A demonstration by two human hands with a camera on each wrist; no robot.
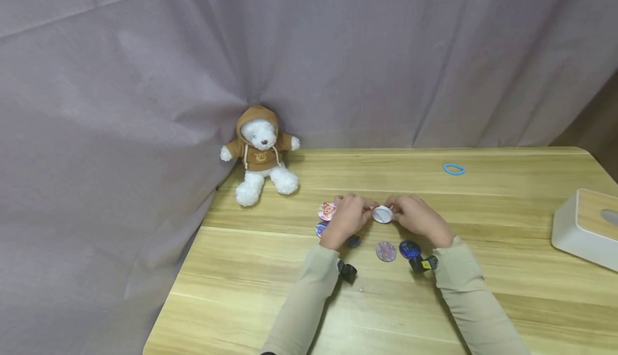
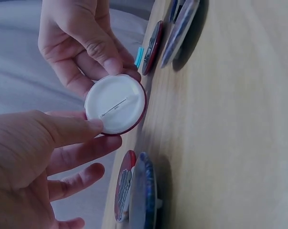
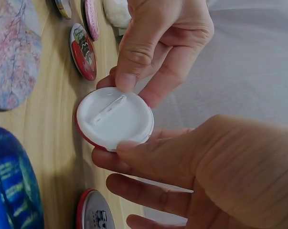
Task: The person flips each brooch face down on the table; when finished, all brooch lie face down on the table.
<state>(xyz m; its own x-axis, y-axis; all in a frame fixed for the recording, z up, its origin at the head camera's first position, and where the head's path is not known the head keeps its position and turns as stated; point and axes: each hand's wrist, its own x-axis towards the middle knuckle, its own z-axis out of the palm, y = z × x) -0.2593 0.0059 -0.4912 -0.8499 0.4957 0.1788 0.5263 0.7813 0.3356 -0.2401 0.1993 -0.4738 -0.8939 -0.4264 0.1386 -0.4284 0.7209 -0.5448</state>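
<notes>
Both hands pinch one round pin badge [image 1: 382,214] between them, above the table. Its white back with a safety pin faces up toward me, and a red rim shows at the edge in both wrist views. My left hand [image 1: 348,216] grips its left side, thumb on the white back and fingers beneath. On the opposite side my right hand [image 3: 167,157] holds the edge with thumb and index finger, its other fingers spread loosely. Near my right wrist lie a pink-and-lilac badge [image 1: 385,251] and a dark blue badge [image 1: 410,249].
Beside my left hand are a pink cartoon badge [image 1: 326,211], a blue badge [image 1: 321,229] and a small dark badge [image 1: 354,241]. A white teddy bear [image 1: 260,156] in a brown hoodie sits at the back left. Farther right are a blue band [image 1: 454,169] and a tissue box [image 1: 586,231].
</notes>
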